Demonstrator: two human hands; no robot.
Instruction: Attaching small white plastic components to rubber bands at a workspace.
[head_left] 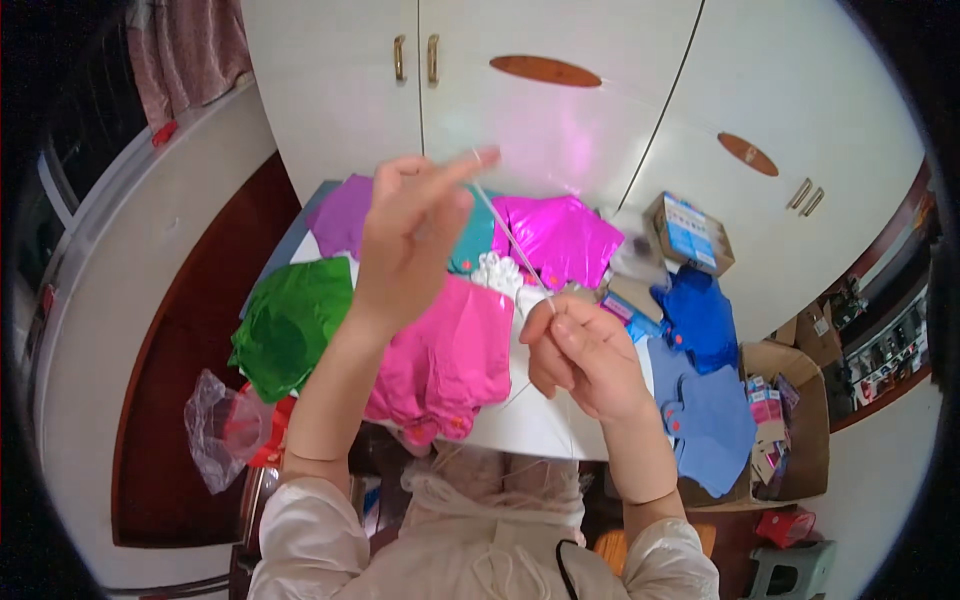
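Slanting above the white surface (pixel 500 430), a pale string (pixel 515 240) runs from the left hand (pixel 405 240), its grip loosely open, string at the blurred index fingertip, to the right hand (pixel 590 350), pinched closed on it, apparently keeping it taut.

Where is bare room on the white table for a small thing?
The near edge of the white table, between the pink pile and pale blue pile. The far side is crowded: magenta pile, white bundle.

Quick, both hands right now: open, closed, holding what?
Left hand: index finger extended, white string against it; blurred, grip cannot be told.
Right hand: closed, pinching the string.
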